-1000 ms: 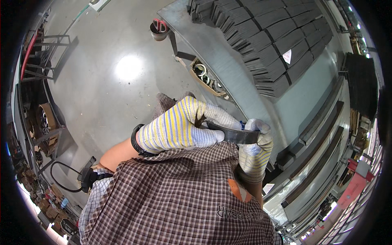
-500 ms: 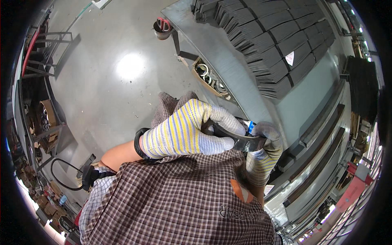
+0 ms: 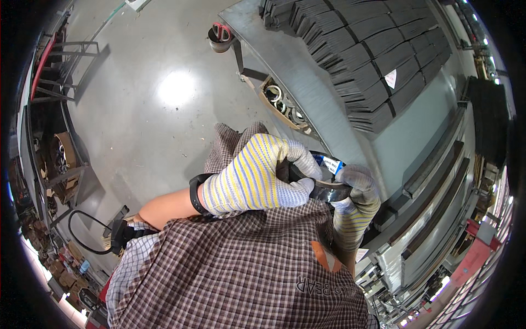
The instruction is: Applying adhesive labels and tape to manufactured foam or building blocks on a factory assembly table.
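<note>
A roll of black tape (image 3: 332,193) is held in front of my checked apron, between my two striped knit gloves. Its inner core shows a blue and white printed lining. My left hand (image 3: 257,174) is closed on the roll's left side, thumb toward me and fingers over the far rim. The right hand (image 3: 359,197) pinches the right side of it, with curled fingertips at the rim. Parts of the roll are hidden behind the gloves.
A grey metal table (image 3: 312,82) stands ahead to the right, bearing strapped stacks of dark flat strips (image 3: 372,55). Below its edge is a cardboard box (image 3: 285,107) of used tape rings. Red-handled scissors (image 3: 222,32) stand in a cup (image 3: 219,45) at the table corner.
The roll has tilted, so more of its blue and white inner lining shows. My left hand has shifted slightly right along with its wrist; the right hand has barely moved.
</note>
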A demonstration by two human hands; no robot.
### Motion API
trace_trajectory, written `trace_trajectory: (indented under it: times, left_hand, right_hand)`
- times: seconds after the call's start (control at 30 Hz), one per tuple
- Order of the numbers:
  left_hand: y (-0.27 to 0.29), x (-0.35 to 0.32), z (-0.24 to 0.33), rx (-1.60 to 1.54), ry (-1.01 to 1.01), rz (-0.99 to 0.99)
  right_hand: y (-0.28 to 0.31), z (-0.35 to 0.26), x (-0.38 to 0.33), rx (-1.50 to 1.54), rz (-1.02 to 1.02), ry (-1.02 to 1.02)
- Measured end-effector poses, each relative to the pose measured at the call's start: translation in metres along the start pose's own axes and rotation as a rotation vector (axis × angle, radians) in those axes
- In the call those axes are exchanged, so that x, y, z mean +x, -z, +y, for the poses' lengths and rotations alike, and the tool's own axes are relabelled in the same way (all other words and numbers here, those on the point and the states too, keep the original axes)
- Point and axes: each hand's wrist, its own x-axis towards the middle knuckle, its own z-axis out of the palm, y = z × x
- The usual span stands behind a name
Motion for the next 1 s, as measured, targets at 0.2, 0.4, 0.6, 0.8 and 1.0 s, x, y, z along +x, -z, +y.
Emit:
trace_trajectory:
  times: [0.2,0.4,0.6,0.8,1.0]
  left_hand:
    - [0.000,0.002,-0.004,-0.201,0.055,-0.071]
    - [-0.003,0.003,-0.005,-0.177,0.038,-0.070]
    - [-0.001,0.001,-0.007,-0.129,0.100,-0.055]
    - [-0.003,0.004,-0.011,-0.175,0.014,-0.075]
    - [0.001,0.005,-0.003,-0.382,0.185,-0.228]
  right_hand:
    - [0.002,0.000,-0.001,0.071,0.039,-0.043]
    - [0.003,-0.001,-0.003,0.035,0.031,-0.008]
    - [0.003,0.001,-0.006,0.040,0.019,-0.043]
    - [0.005,0.002,-0.007,0.026,0.033,-0.045]
    - [0.009,0.002,-0.006,0.128,0.087,-0.139]
